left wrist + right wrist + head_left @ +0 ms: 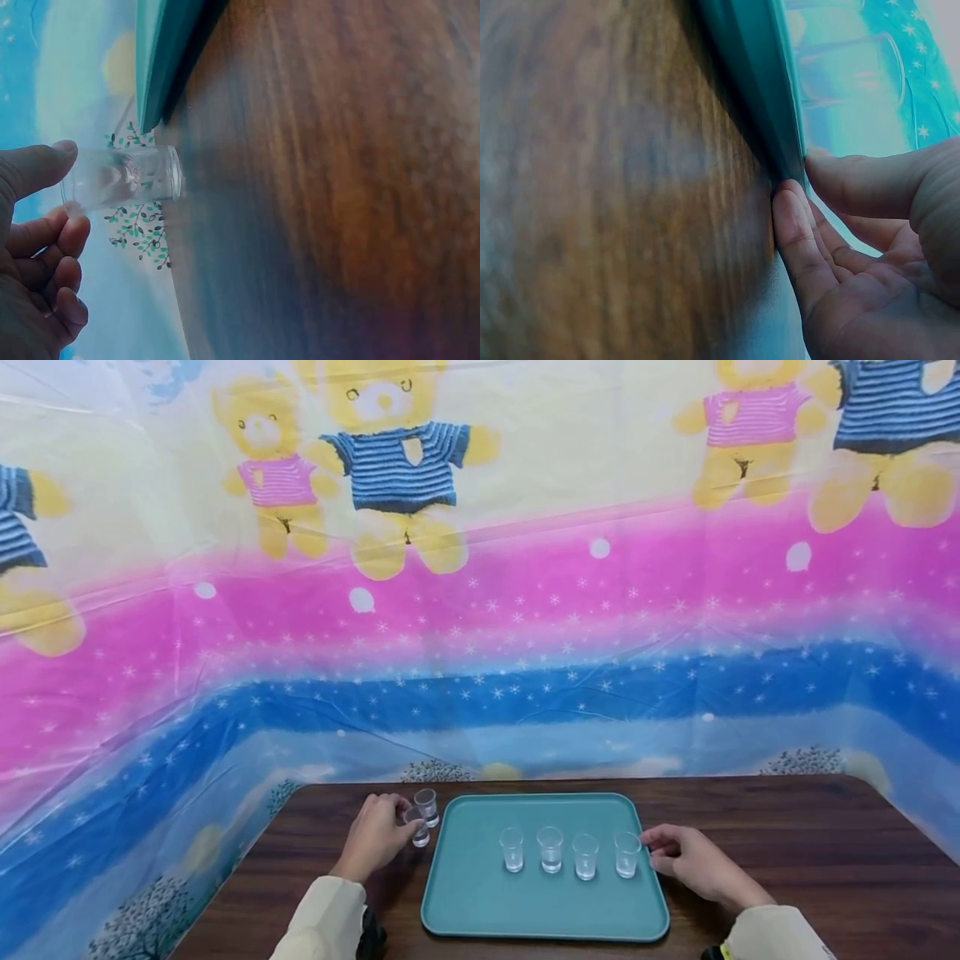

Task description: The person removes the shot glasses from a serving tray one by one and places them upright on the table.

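My left hand (378, 835) pinches the rim of a small clear shot glass (124, 180) between thumb and fingertips. This glass stands upright on the table, left of a teal tray (547, 906). Just behind it is a second shot glass (427, 808), also off the tray. My right hand (693, 864) is at the tray's right side. In the right wrist view, its thumb and fingers grip the tray's edge (761, 82). Several more shot glasses (551, 850) stand in a row on the tray, the rightmost one (627, 855) close to my right fingertips.
The dark wooden table (795, 835) extends on both sides of the tray. Behind it hangs a cloth (525, 693) printed with bears and snowflakes, close along the table's back edge.
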The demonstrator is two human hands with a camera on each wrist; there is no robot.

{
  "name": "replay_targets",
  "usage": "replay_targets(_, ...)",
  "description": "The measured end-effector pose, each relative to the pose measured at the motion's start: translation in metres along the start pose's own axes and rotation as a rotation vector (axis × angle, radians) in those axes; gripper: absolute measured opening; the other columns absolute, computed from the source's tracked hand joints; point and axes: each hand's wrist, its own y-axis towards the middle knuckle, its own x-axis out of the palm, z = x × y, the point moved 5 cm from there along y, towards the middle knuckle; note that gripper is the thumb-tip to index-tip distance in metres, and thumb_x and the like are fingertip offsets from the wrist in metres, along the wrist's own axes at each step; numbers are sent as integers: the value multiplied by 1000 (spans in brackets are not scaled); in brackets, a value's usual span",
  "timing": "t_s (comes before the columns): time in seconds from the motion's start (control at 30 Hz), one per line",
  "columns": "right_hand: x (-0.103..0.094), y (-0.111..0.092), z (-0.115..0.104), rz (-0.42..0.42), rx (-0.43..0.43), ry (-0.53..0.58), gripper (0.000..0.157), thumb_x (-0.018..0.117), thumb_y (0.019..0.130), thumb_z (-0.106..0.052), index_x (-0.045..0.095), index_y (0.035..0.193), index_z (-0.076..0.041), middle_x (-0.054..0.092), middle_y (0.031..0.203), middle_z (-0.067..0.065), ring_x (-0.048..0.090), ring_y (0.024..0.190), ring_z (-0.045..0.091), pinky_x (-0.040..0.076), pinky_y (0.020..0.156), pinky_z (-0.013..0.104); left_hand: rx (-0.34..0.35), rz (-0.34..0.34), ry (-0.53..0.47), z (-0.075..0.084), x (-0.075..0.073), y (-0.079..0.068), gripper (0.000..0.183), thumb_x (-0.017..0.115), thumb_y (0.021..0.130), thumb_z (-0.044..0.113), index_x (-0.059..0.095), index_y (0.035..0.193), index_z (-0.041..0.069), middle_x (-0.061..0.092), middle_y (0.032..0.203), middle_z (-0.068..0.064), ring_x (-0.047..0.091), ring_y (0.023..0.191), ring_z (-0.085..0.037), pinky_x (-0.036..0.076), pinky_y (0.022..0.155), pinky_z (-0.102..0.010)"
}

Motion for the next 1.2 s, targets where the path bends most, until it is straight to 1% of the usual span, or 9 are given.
replay_targets(0.23,0,-2,-1,-2,-9,-5,25,58,80,-5,57,105,-10,55,94,3,51,84,16,43,68,35,-1,12,-26,1,2,1,28,69,72,26,62,90,6,52,75,1,43,74,-14,38,60,-28)
replay_targets(0.4,1,-1,1,-11,-16,10,25,59,80,-5,57,105,-9,54,93,4,51,84,17,43,68,35,-47,-1,-34,0,4,2,29,69,72,27,62,90,6,51,78,-1,41,75,-15,38,59,-29)
replay_targets(0.5,1,0,2,-11,-18,9,26,60,79,-5,57,105,-9,54,93,4,51,84,16,43,68,35,-45,44,-11,2,2,1,31,69,72,30,61,90,7,50,83,-3,39,78,-16,38,60,-30)
replay_targets(0.63,1,1,3,-6,-23,-1,26,60,79,-5,57,104,-10,55,93,3,51,84,16,43,69,35,54,152,-37,14,-5,1,28,67,73,28,62,90,7,53,86,-5,39,82,-16,39,63,-31)
replay_targets(0.73,-1,1,3,-2,-24,0,25,60,79,-5,58,104,-11,55,93,3,51,84,16,43,68,35,155,177,-90,29,-7,1,22,66,74,23,63,90,8,55,86,-4,41,84,-15,40,65,-32)
replay_targets(0.83,-2,1,3,2,-28,0,25,59,80,-5,58,104,-11,55,93,3,51,84,16,43,68,35,218,148,-124,41,-5,1,18,66,75,23,63,89,12,56,84,-2,43,82,-16,40,64,-30)
replay_targets(1.0,-2,2,3,13,-35,-9,25,60,79,-5,58,104,-11,55,93,2,51,83,15,43,68,34,275,72,-148,54,1,-1,19,67,75,26,61,90,17,53,80,7,44,76,-18,38,61,-28)
replay_targets(1.1,-1,1,2,12,-39,-12,26,60,79,-5,57,104,-10,55,93,3,51,84,16,43,69,34,314,20,-133,62,5,-2,23,66,74,31,60,93,19,48,78,12,41,73,-14,36,59,-26)
replay_targets(1.2,0,1,3,3,-32,-6,26,59,80,-5,57,105,-10,55,93,3,51,84,16,43,69,34,362,-34,-128,72,10,-5,26,66,74,35,60,95,21,47,79,12,37,72,-9,35,59,-25)
